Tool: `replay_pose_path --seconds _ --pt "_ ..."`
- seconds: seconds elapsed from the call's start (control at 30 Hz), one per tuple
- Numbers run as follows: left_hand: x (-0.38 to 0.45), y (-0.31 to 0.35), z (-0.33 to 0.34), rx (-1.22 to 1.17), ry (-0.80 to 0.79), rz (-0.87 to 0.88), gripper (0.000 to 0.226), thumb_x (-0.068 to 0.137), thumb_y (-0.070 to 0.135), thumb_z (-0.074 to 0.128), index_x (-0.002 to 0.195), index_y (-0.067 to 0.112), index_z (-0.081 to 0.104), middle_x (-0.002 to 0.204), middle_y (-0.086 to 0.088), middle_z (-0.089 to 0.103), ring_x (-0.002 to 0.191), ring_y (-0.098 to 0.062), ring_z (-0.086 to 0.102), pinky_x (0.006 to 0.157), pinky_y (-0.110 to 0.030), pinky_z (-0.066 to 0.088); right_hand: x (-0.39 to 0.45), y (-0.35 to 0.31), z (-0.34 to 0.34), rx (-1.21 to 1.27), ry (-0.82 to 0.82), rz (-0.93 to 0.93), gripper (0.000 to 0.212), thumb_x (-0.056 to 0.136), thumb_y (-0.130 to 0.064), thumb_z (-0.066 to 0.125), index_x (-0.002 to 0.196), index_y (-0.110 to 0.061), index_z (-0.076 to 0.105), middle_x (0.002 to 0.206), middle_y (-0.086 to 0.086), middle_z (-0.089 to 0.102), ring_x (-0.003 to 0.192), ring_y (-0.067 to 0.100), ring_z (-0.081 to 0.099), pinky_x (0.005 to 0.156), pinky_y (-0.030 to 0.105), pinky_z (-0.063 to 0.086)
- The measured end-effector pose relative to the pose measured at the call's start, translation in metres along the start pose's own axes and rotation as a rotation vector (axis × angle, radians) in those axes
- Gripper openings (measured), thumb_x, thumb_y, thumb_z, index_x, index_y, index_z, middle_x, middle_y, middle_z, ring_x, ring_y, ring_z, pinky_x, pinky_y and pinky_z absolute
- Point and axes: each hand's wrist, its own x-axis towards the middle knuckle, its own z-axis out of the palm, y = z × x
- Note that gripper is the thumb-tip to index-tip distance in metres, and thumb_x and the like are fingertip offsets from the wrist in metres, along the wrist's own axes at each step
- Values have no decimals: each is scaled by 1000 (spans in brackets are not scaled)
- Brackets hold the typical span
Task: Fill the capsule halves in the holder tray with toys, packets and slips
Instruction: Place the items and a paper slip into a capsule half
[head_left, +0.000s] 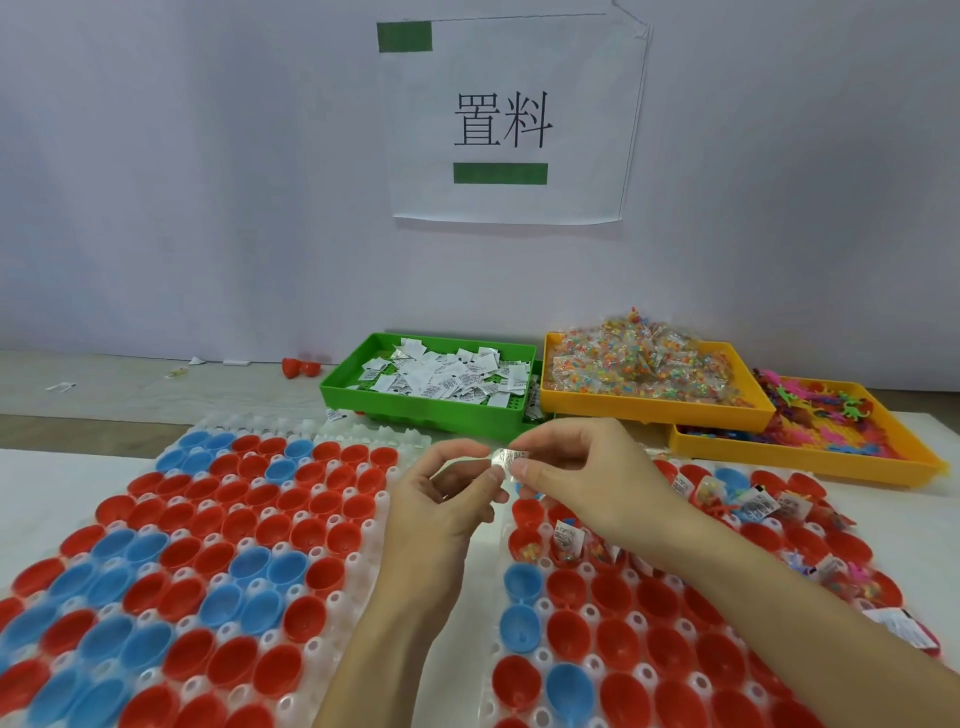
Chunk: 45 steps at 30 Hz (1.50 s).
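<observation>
Two white holder trays lie side by side, the left tray (363, 558) and the right tray (545, 603), both full of red and blue capsule halves. The left tray's halves look empty. Several halves at the right tray's far end hold packets, toys and slips (566, 535). Above the gap between the trays, my left hand (441, 514) and my right hand (582, 483) both pinch small printed paper slips (506, 460) between thumb and fingers.
A green bin (332, 389) of white slips stands at the back. Beside it is a yellow bin (649, 410) of bead packets, then a yellow bin (805, 457) of coloured plastic toys. A loose red capsule (298, 367) lies by the wall.
</observation>
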Motion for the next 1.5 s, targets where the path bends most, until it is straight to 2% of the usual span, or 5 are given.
replay_pose_path --seconds 0.27,0.47,0.8,1.07,1.5 --pt "0 -2 0 170 25 31 14 79 6 78 85 19 75 79 -5 74 70 -8 66 60 -14 49 4 -6 -9 -378 49 -110 6 88 -19 75 85 -24 78 77 -12 72 75 2 66 70 19 55" --pt "1 -3 -4 272 76 44 13 85 3 71 87 16 74 82 -4 75 72 -7 67 59 -10 47 6 -14 -16 -618 -289 -126 9 86 -19 77 90 -28 76 78 -12 72 76 -3 65 73 18 54" --pt "3 -9 -5 309 78 20 17 87 3 66 86 19 72 78 0 75 69 -6 66 57 -11 45 10 -19 -5 -746 -462 -160 21 90 -5 64 92 -20 78 84 -7 77 75 -2 69 77 24 57" --pt "3 -7 -7 313 97 21 18 88 1 65 86 18 72 77 -1 74 68 -7 65 56 -12 46 11 -15 -1 -855 -423 -214 25 92 -5 59 99 -25 73 84 -10 66 70 -5 53 68 22 49" --pt "1 -4 -5 326 86 35 17 88 -1 64 88 14 72 76 -2 74 67 -9 63 57 -14 47 10 -15 2 -949 -441 -288 26 91 -4 57 97 -24 73 84 -11 61 80 9 52 77 36 53"
